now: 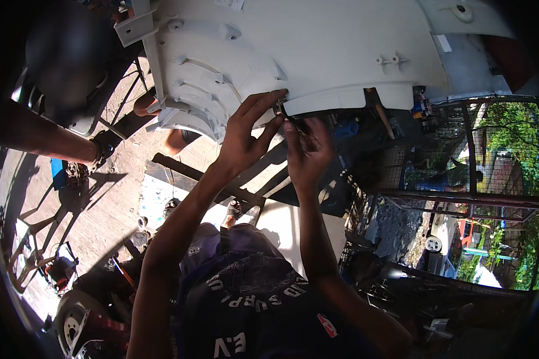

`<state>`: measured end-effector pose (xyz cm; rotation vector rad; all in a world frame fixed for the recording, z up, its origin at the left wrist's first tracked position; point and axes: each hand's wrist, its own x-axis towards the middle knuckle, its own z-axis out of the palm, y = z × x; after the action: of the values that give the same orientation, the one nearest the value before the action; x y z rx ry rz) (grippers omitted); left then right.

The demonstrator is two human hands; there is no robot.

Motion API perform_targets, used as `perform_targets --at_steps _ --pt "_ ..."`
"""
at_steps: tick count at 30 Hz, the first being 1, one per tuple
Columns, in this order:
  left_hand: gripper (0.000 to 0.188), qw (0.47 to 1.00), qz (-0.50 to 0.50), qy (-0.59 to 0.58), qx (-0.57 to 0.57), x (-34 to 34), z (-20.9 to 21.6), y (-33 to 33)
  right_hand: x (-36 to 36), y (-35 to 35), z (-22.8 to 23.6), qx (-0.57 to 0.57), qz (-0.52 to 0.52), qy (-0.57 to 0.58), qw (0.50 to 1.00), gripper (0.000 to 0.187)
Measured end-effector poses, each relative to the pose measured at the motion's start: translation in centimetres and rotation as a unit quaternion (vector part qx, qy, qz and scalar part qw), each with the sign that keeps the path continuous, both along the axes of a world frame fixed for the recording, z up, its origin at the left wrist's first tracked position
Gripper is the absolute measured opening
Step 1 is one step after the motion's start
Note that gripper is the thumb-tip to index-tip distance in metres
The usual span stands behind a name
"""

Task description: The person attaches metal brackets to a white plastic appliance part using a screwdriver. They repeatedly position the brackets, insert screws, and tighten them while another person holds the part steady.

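A large pale moulded panel (335, 54) with ribs and raised mounts on its face spans the upper middle of the head view. At its lower edge my left hand (245, 131) is closed in a pinch, forefinger against the panel and thumb below. Between those fingertips is a small shiny piece (278, 110), too small to name. Right beside it, my right hand (308, 146) has thumb and forefinger drawn together, close to the same spot. Its other fingers are curled and slightly blurred, and what they hold, if anything, is hidden.
At the left is another person's forearm (54, 134) with a dark wristband; more of a hand (145, 105) shows behind the panel's left end. A wooden-handled tool (383, 116) lies beyond my right hand. A wire mesh fence (443, 143) stands right, a wheel (72, 323) lower left.
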<state>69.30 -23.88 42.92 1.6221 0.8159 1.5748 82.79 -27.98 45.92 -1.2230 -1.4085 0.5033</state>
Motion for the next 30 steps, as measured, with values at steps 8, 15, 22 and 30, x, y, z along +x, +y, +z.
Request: perform_targets --at_steps 8,15,22,30 --pt "0.048 0.999 -0.022 0.004 -0.041 0.0 0.6 0.1 0.4 1.0 1.5 0.063 -0.002 -0.059 0.996 0.026" --pt "0.042 0.992 -0.034 -0.054 -0.111 -0.2 1.2 -1.0 -1.1 1.6 0.8 0.128 -0.055 -0.064 0.988 0.023" --pt "0.033 0.986 0.013 -0.053 -0.159 -1.8 -0.4 -1.2 -1.1 1.9 0.1 0.121 -0.029 -0.022 0.992 0.026" --pt "0.032 0.987 0.059 0.118 -0.094 -5.4 -1.7 -1.1 -1.3 2.6 0.2 0.138 -0.005 0.048 0.989 0.026"
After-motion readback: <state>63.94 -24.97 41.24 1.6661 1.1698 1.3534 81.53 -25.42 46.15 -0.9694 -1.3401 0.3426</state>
